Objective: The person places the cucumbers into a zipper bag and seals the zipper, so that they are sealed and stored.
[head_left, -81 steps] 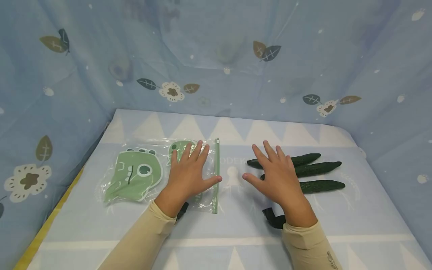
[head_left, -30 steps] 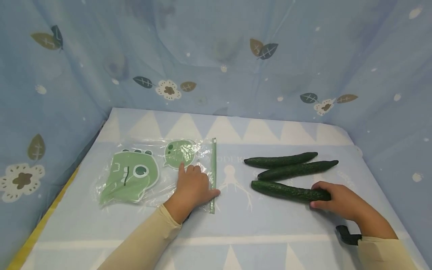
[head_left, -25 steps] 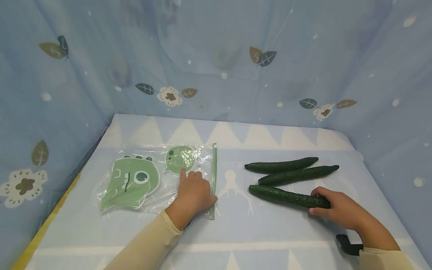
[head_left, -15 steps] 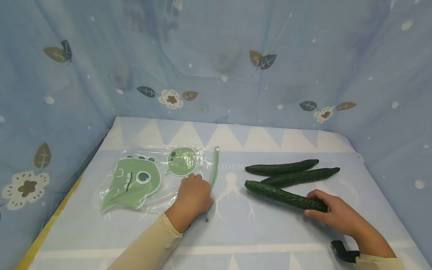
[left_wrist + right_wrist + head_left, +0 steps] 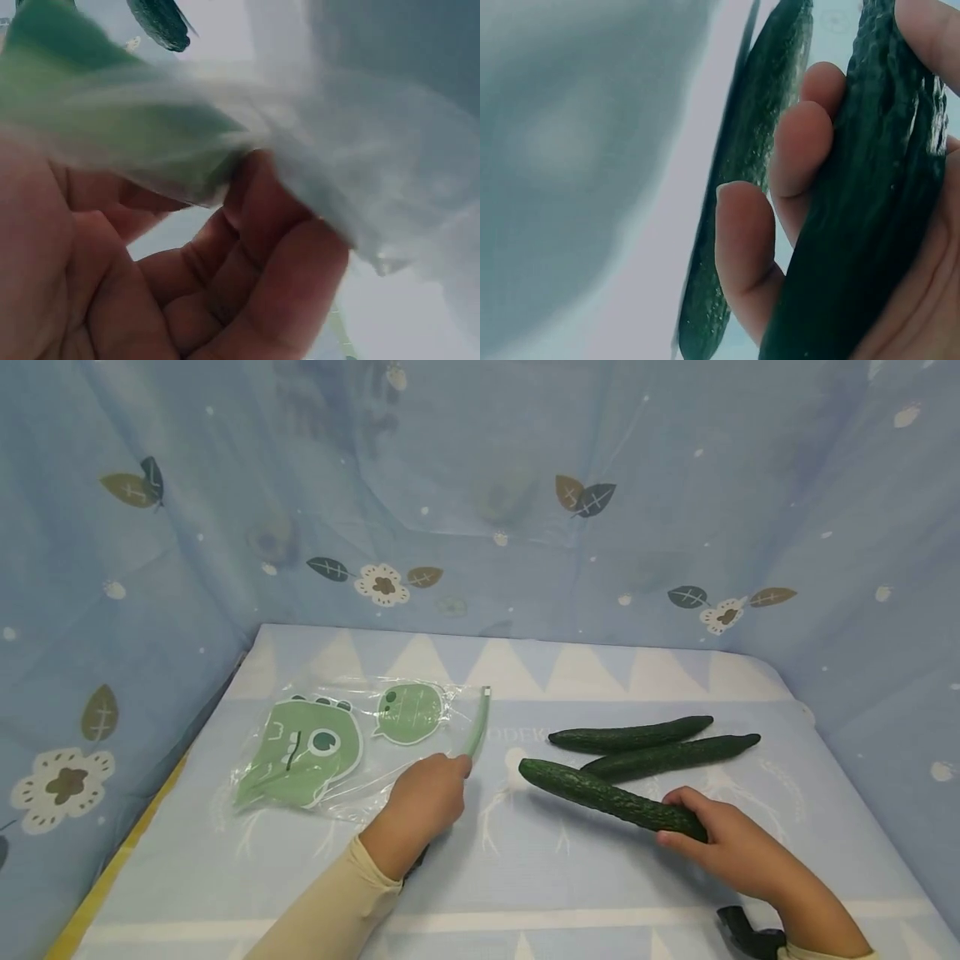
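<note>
A clear zip bag [image 5: 375,710] printed with green dinosaur shapes lies on the left half of the table. My left hand [image 5: 423,810] pinches its green-edged zip end and lifts it a little; the left wrist view has the plastic [image 5: 360,157] between thumb and curled fingers. My right hand [image 5: 738,843] grips one cucumber [image 5: 600,797] near its right end, with the other end raised toward the bag. In the right wrist view the fingers [image 5: 802,146] curl round that cucumber [image 5: 870,210]. Just behind it lie two more cucumbers, a farther one [image 5: 630,737] and a nearer one [image 5: 675,757].
A pale blue patterned cloth [image 5: 525,893] covers the table. Blue printed curtain [image 5: 480,485] walls it in at the back and sides. A yellow edge [image 5: 120,860] runs along the left. A black strap piece [image 5: 750,935] shows at my right wrist.
From hovering flat, my hands have gone down to the bag and the cucumber. My left hand now lifts the bag's zip end; the right has raised the front cucumber and carried it leftward.
</note>
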A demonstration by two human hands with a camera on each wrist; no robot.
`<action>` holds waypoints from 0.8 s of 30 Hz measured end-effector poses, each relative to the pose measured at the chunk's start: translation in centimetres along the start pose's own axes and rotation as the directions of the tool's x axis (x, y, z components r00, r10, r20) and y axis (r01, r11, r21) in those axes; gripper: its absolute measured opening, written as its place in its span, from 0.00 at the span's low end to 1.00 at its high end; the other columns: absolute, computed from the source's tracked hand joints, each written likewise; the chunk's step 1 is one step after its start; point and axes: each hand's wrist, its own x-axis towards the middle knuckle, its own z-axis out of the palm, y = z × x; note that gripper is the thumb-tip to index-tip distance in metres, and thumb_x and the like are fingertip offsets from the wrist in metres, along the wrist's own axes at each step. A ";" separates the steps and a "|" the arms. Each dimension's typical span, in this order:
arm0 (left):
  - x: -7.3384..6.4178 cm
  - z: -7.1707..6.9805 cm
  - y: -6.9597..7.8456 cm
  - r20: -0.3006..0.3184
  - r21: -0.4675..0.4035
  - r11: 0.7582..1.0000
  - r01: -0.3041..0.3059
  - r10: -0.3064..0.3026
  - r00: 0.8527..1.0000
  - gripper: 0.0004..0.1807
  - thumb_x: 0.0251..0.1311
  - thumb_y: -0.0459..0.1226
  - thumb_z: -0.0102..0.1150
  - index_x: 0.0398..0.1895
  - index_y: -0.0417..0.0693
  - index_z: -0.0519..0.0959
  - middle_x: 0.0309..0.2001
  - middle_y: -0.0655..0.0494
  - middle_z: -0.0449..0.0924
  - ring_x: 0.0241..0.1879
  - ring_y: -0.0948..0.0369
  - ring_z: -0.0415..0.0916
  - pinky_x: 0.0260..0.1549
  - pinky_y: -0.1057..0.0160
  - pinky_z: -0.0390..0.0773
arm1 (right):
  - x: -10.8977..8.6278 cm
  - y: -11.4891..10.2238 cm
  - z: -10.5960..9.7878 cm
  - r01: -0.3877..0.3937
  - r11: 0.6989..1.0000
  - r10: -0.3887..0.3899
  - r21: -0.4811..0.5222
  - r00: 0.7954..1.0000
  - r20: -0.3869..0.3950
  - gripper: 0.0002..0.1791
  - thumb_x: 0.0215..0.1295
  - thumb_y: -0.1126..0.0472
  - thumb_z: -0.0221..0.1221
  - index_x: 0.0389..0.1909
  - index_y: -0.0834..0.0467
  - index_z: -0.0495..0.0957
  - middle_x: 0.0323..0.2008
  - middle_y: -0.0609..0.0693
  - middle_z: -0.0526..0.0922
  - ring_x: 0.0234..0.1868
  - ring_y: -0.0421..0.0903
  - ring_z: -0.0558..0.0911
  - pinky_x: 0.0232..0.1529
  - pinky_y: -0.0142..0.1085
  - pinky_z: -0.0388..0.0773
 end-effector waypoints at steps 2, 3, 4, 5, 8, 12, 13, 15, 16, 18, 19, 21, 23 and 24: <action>0.2 0.0 -0.1 -0.013 0.010 1.000 -0.007 0.007 1.000 0.04 0.61 0.32 0.61 0.38 0.46 0.83 0.30 0.51 0.81 0.31 0.56 0.77 0.34 0.53 0.80 | 0.1 -0.1 0.2 -0.002 1.000 0.002 0.011 1.000 0.005 0.28 0.68 0.43 0.63 0.59 0.57 0.73 0.49 0.49 0.83 0.48 0.47 0.81 0.43 0.45 0.79; 0.2 0.1 -0.2 -0.022 0.011 1.000 -0.009 0.009 1.000 0.02 0.60 0.33 0.63 0.35 0.45 0.83 0.29 0.51 0.81 0.30 0.56 0.76 0.34 0.53 0.80 | 0.1 -0.1 0.3 -0.002 1.000 0.002 0.014 1.000 0.007 0.28 0.68 0.43 0.63 0.59 0.57 0.73 0.49 0.49 0.83 0.47 0.46 0.81 0.43 0.45 0.79; 0.3 0.1 -0.3 -0.032 0.015 1.000 -0.014 0.015 0.999 0.02 0.59 0.34 0.64 0.32 0.44 0.83 0.28 0.51 0.80 0.29 0.56 0.75 0.33 0.53 0.79 | 0.2 -0.1 0.3 -0.004 1.000 0.004 0.015 1.000 0.008 0.28 0.68 0.43 0.63 0.59 0.57 0.73 0.49 0.49 0.83 0.47 0.46 0.81 0.43 0.45 0.79; 0.3 0.1 -0.3 -0.040 0.020 1.000 -0.016 0.017 0.999 0.03 0.57 0.34 0.66 0.31 0.44 0.82 0.27 0.52 0.80 0.29 0.56 0.75 0.33 0.53 0.79 | 0.2 -0.2 0.4 -0.005 1.000 0.004 0.016 1.000 0.010 0.28 0.68 0.43 0.63 0.59 0.58 0.73 0.50 0.49 0.83 0.48 0.47 0.81 0.43 0.45 0.79; 0.3 0.1 -0.5 -0.060 0.025 1.000 -0.018 0.020 0.998 0.05 0.54 0.33 0.68 0.29 0.44 0.80 0.27 0.51 0.80 0.28 0.56 0.76 0.31 0.54 0.79 | 0.4 -0.4 0.6 -0.007 1.000 0.007 0.018 1.000 0.020 0.29 0.67 0.42 0.63 0.59 0.58 0.73 0.51 0.49 0.83 0.49 0.48 0.82 0.44 0.46 0.79; 0.3 0.0 -0.6 -0.071 0.007 1.000 -0.007 0.007 0.997 0.05 0.51 0.28 0.65 0.27 0.44 0.77 0.25 0.51 0.78 0.25 0.57 0.73 0.26 0.54 0.77 | 0.5 -0.8 0.8 -0.018 0.999 0.017 0.028 0.999 0.037 0.28 0.66 0.42 0.64 0.58 0.57 0.73 0.49 0.48 0.83 0.48 0.46 0.81 0.43 0.45 0.79; 0.3 0.0 -0.6 -0.071 -0.005 1.000 0.000 0.000 0.997 0.05 0.51 0.28 0.65 0.28 0.44 0.77 0.24 0.50 0.78 0.24 0.57 0.73 0.25 0.54 0.76 | 0.5 -0.9 0.8 -0.020 1.000 0.019 0.024 0.999 0.037 0.28 0.67 0.42 0.64 0.58 0.57 0.73 0.48 0.48 0.83 0.47 0.45 0.81 0.43 0.45 0.79; 0.2 -0.1 -0.6 -0.068 -0.024 1.000 0.017 -0.018 0.998 0.06 0.52 0.29 0.64 0.29 0.44 0.77 0.25 0.50 0.78 0.23 0.57 0.72 0.24 0.54 0.75 | 0.6 -1.0 0.9 -0.026 1.000 0.025 0.016 0.999 0.035 0.28 0.66 0.42 0.64 0.57 0.57 0.74 0.47 0.47 0.83 0.46 0.44 0.81 0.42 0.45 0.78; 0.2 -0.2 -0.6 -0.067 -0.035 0.999 0.026 -0.028 0.997 0.06 0.52 0.30 0.64 0.30 0.44 0.76 0.25 0.50 0.78 0.23 0.56 0.72 0.23 0.54 0.75 | 0.7 -1.1 0.9 -0.027 1.000 0.026 0.010 0.999 0.034 0.28 0.66 0.42 0.64 0.57 0.57 0.74 0.47 0.47 0.83 0.46 0.44 0.81 0.42 0.45 0.78; 0.2 -0.3 -0.6 -0.061 -0.061 0.997 0.048 -0.051 0.997 0.06 0.52 0.31 0.64 0.31 0.43 0.75 0.25 0.50 0.78 0.23 0.56 0.72 0.23 0.54 0.74 | 0.8 -1.2 0.9 -0.024 1.000 0.024 -0.004 0.999 0.031 0.28 0.66 0.42 0.64 0.57 0.57 0.74 0.47 0.46 0.83 0.45 0.43 0.81 0.42 0.45 0.78; 0.2 -0.4 -0.5 -0.058 -0.071 0.996 0.058 -0.062 0.996 0.06 0.53 0.32 0.63 0.32 0.43 0.75 0.25 0.49 0.78 0.23 0.55 0.72 0.23 0.54 0.74 | 0.9 -1.3 1.0 -0.023 1.000 0.023 -0.007 0.999 0.031 0.28 0.66 0.42 0.64 0.57 0.56 0.74 0.46 0.46 0.83 0.44 0.43 0.81 0.41 0.44 0.78; 0.2 -0.4 -0.5 -0.056 -0.080 0.994 0.069 -0.074 0.996 0.08 0.54 0.32 0.64 0.34 0.42 0.74 0.26 0.49 0.78 0.23 0.55 0.72 0.23 0.54 0.75 | 1.0 -1.5 1.1 -0.012 1.000 0.012 -0.011 0.999 0.031 0.27 0.66 0.41 0.64 0.56 0.56 0.74 0.44 0.45 0.83 0.43 0.41 0.80 0.40 0.43 0.77; 0.1 -0.5 -0.5 -0.057 -0.075 0.995 0.065 -0.069 0.996 0.10 0.56 0.32 0.64 0.38 0.41 0.75 0.27 0.48 0.78 0.24 0.55 0.73 0.24 0.53 0.76 | 1.2 -1.8 1.3 0.004 1.000 -0.004 -0.013 0.999 0.032 0.26 0.66 0.41 0.63 0.55 0.55 0.74 0.43 0.44 0.82 0.40 0.39 0.79 0.38 0.41 0.76; 0.1 -0.5 -0.5 -0.056 -0.068 0.996 0.058 -0.062 0.997 0.11 0.56 0.31 0.65 0.40 0.40 0.74 0.27 0.48 0.78 0.24 0.55 0.74 0.24 0.53 0.77 | 1.2 -1.9 1.3 0.011 1.000 -0.010 -0.014 0.999 0.031 0.25 0.66 0.41 0.63 0.55 0.54 0.75 0.42 0.43 0.82 0.39 0.38 0.79 0.37 0.40 0.75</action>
